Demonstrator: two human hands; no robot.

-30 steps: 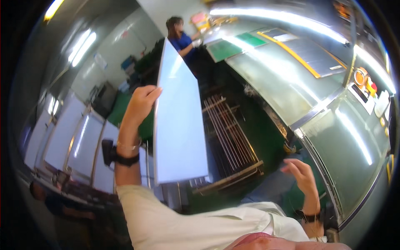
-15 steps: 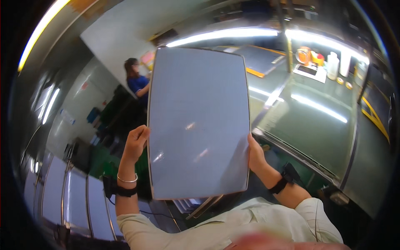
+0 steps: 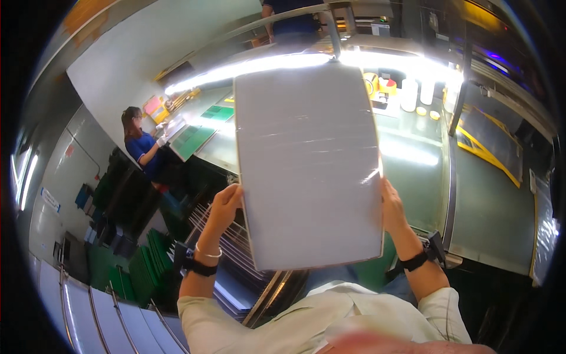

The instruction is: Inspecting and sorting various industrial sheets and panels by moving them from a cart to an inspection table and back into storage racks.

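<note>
A large, pale grey rectangular panel [image 3: 309, 171] with a thin light edge is held up in front of me, its glossy face catching streaks of light. My left hand [image 3: 225, 206] is closed on its left edge, with the thumb near the rim. At the opposite edge my right hand [image 3: 394, 203] grips the panel; its fingers are partly hidden behind it. Beyond the panel lies a glass-topped worktable [image 3: 413, 171] under bright tube lights [image 3: 401, 61], and the panel covers part of it.
Slotted racks with more pale panels [image 3: 106, 312] stand at the lower left; another rack [image 3: 236, 286] is below my left hand. White bottles [image 3: 408, 94] and tape rolls [image 3: 421, 111] sit on the table. Farther left, a gloved co-worker [image 3: 144, 144] handles green boards [image 3: 200, 133].
My view has swung to the right, so the co-worker and table items sit farther left. The panel has shifted slightly right in view, still between both hands.
</note>
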